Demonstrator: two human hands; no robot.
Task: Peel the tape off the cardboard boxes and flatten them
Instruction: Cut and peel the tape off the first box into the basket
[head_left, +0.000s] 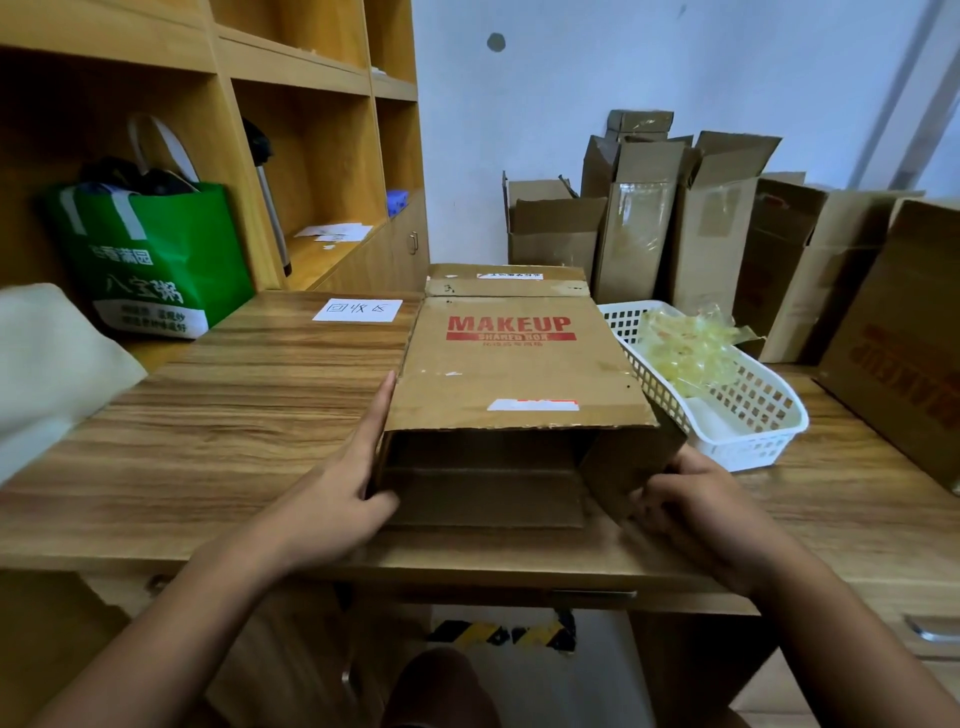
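Note:
A brown cardboard box (511, 371) printed MAKEUP in red lies on its side on the wooden table (218, 426), its open end facing me. My left hand (345, 483) lies flat against the box's left wall with straight fingers, thumb at the lower edge of the opening. My right hand (696, 499) grips the box's near right flap (628, 467), fingers curled round its edge. Remnants of a white and red label (532, 405) sit on the top face.
A white plastic basket (748, 415) with crumpled yellowish tape (685, 348) stands right of the box. Several opened cartons (691, 228) stand against the wall. A large carton (904, 338) leans at far right. A green bag (156, 260) and a paper label (357, 310) are at left.

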